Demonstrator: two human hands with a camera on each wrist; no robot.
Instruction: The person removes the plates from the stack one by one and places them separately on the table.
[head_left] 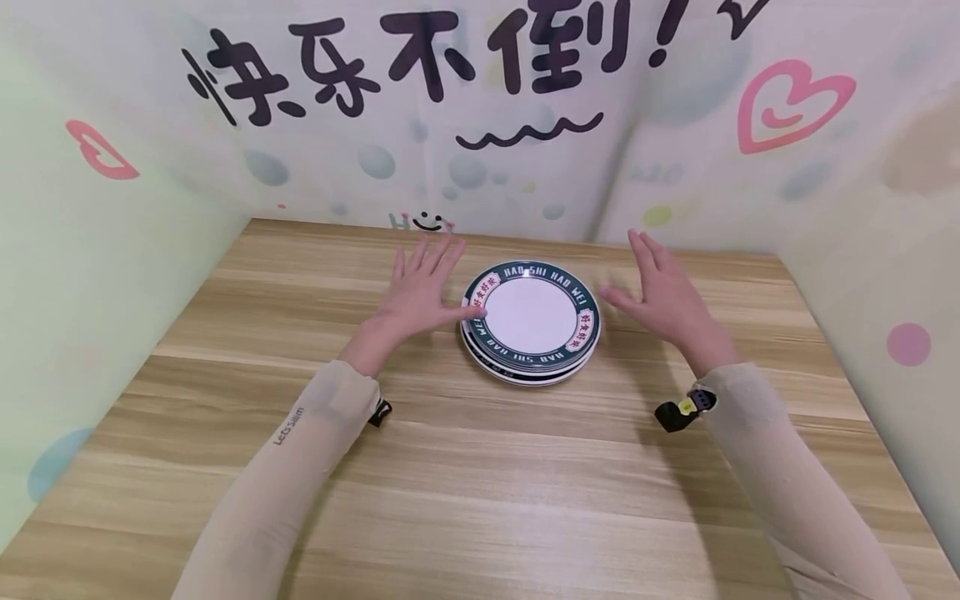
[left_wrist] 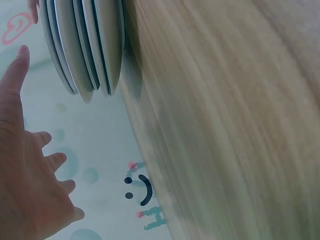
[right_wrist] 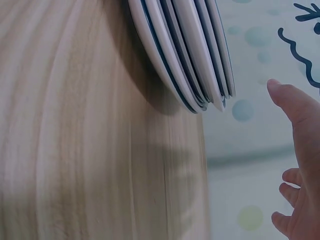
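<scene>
A stack of several round plates (head_left: 531,315) stands on the wooden table; the top one has a white middle and a dark green rim with lettering. To its left, my left hand (head_left: 418,300) is spread, and its thumb overlaps the rim in the head view. My right hand (head_left: 667,304) is raised at the right of the stack, fingers straight, thumb pointing at the plates. Both wrist views show the stacked plate edges (left_wrist: 85,45) side-on. There, a gap shows between the right thumb and the plates (right_wrist: 185,55). Neither hand holds anything.
The wood-grain table (head_left: 487,483) runs back to a printed cloth wall (head_left: 420,167) with large black characters. Pale side walls (head_left: 885,250) close in the left and right edges. Dark wrist straps (head_left: 686,408) sit over the sleeves.
</scene>
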